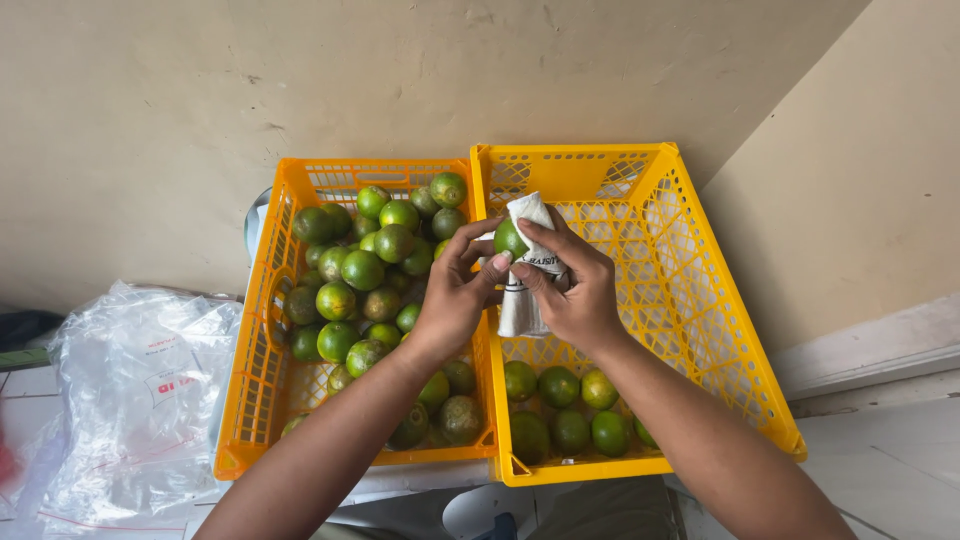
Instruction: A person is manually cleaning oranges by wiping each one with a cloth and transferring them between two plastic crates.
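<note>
1. Closest to the person, both forearms reach forward over the near rims of two yellow crates that stand side by side, touching along their inner walls.
2. A small heap of green limes [565, 410] lies in the near corner of the right-hand crate [700, 300]; the rest of its lattice floor shows bare.
3. The left-hand crate [262, 330] is piled with many green limes [365, 270], some yellowish or blotched, reaching nearly to its rim.
4. Above the shared wall of the crates the hands meet. The left hand [450, 300] is curled, its fingertips pinching a single green lime [509, 238].
5. The right hand [575, 290] is closed around a white cloth [525, 290], pressing it against that lime; the cloth wraps the fruit's far side and hangs down between the palms, so most of the lime is hidden.
6. To the left, beside the full crate, a crumpled clear plastic bag [135, 390] with red print lies on a pale worktop [890, 470].
7. Behind the left crate's far corner something pale and rounded peeks out; I cannot tell what it is.
8. Furthest off, a beige wall [400, 80] stands just behind both crates and turns a corner on the right.
</note>
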